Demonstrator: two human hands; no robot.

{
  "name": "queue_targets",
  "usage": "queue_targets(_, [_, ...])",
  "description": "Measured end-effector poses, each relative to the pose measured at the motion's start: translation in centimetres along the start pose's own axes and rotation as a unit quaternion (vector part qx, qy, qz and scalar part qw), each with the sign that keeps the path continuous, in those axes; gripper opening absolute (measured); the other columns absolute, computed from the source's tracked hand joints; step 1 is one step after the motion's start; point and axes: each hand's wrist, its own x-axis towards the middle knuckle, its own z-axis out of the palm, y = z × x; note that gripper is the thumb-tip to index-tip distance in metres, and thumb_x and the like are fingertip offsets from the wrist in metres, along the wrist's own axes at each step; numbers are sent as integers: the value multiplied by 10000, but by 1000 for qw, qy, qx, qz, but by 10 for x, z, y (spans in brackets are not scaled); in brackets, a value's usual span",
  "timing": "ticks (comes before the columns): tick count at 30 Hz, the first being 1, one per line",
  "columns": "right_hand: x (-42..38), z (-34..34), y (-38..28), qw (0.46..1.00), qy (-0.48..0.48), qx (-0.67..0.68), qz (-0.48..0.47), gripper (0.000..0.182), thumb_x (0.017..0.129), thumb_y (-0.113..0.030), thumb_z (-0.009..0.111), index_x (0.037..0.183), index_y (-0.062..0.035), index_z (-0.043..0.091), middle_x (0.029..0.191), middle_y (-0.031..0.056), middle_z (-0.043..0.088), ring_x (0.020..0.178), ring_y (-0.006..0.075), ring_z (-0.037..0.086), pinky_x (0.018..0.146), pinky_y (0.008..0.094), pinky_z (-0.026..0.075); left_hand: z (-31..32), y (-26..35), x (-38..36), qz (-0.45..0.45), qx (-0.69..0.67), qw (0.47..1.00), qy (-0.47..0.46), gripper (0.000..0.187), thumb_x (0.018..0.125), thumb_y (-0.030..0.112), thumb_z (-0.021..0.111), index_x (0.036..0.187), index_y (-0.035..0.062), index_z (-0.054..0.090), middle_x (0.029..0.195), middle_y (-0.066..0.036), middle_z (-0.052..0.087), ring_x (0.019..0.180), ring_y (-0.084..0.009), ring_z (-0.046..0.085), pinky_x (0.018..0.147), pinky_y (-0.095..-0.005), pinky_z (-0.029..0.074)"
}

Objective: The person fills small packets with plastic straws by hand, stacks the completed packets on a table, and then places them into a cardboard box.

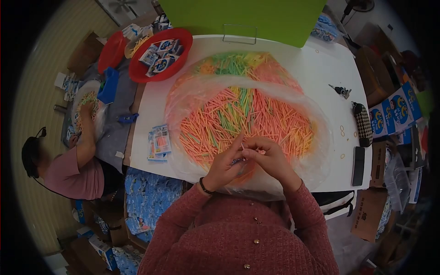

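Both hands are meeting just at the near edge of the heap of coloured sticks (pixel 247 119), which is lying in a clear plastic bag (pixel 316 160) on the white worktop (pixel 321 73). The left hand (pixel 224 167) and right hand (pixel 270 158) are pinching a few thin sticks between narrowed fingertips. The sticks look light, stiff and easily snapped, so gripping near their middles seems safest. Left of the heap a small packet (pixel 158 142) is lying.

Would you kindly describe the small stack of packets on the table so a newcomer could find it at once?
Start at the white table with its big clear bag of coloured sticks. Just left of that bag, near the table's left edge, lies the stack of packets. Unlike the packets in the red basin, these lie directly on the tabletop.
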Motion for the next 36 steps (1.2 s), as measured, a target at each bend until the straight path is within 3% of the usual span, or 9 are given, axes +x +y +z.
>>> queue_targets(4, [-1, 4, -1, 989, 6, 138, 50, 158, 910, -144, 655, 989, -8, 651, 931, -10, 623, 890, 62, 549, 799, 227, 449, 1, 2, 2, 57, 46, 997, -3, 747, 845, -51, 573, 1504, 38, 232, 1087, -117, 695, 973, -162, 646, 876, -291, 482])
queue_targets(6, [3, 3, 13, 974, 192, 122, 7, 128, 897, -117, 663, 969, -11, 661, 891, -11, 629, 814, 53, 535, 726, 213, 446, -4, 1, -2, 101, 44, 994, -28, 759, 844, -33, 570, 1511, 62, 220, 1124, -108, 683, 1009, -194, 645, 898, -301, 477])
queue_targets(9, [11, -37, 18, 928, 320, 184, -52, 90, 906, -85, 642, 969, -20, 648, 913, 3, 626, 828, 52, 542, 733, 213, 456, -10, 3, 3, 132, 40, 990, -38, 777, 848, -20, 570, 1520, 82, 193, 1186, -95, 662, 1062, -221, 636, 928, -308, 470])
queue_targets(17, [-11, 3, -7, 948, 237, 177, -120, 233, 840, 81, 651, 1023, -52, 595, 966, 44, 628, 849, 101, 593, 730, 216, 482, -3, -20, 2, 7, -64, 998, 14, 878, 832, -42, 621, 1530, 78, 102, 1275, -65, 619, 1134, -183, 591, 975, -312, 454])
queue_targets(23, [-12, 6, -14, 946, 122, -211, -214, 189, 808, -88, 712, 984, -133, 659, 1025, 42, 649, 932, 213, 615, 912, 372, 422, -2, -24, 0, 20, -51, 998, -1, 864, 844, -33, 629, 1529, 83, 117, 1259, -82, 619, 1200, -182, 554, 1000, -319, 440])
queue_targets(25, [-8, 13, -11, 867, 100, -403, -275, 232, 767, -117, 727, 996, -148, 700, 1173, 18, 621, 1089, 254, 550, 1009, 451, 319, 1, -29, 2, 0, -186, 982, 30, 760, 855, -30, 630, 1498, 70, 238, 1268, -92, 603, 1197, -182, 553, 992, -312, 448])
queue_targets(32, [-14, 9, -34, 884, 155, -383, -220, 454, 829, -329, 673, 1239, -146, 606, 1378, 103, 479, 1264, 303, 415, 1056, 452, 276, -25, -26, -13, -64, -114, 989, 73, 418, 875, -49, 601, 1281, 25, 530, 1251, -98, 567, 1081, -162, 597, 900, -306, 524])
queue_targets(34, [-21, -9, -35, 892, 206, -339, -217, 428, 892, -316, 610, 1258, -96, 585, 1379, 142, 472, 1276, 320, 411, 1070, 449, 283, -44, 1, -13, 17, -111, 974, 197, 347, 896, -21, 594, 1239, 32, 574, 1135, -84, 613, 961, -145, 629, 812, -274, 551])
queue_targets(36, [-28, -25, -28, 897, 228, -312, -215, 384, 926, -290, 571, 1238, -68, 590, 1377, 153, 472, 1277, 323, 417, 1070, 449, 298, -78, -10, -27, -75, -215, 922, 312, 328, 915, 9, 586, 1242, 40, 580, 1083, -64, 621, 876, -121, 629, 739, -235, 544])
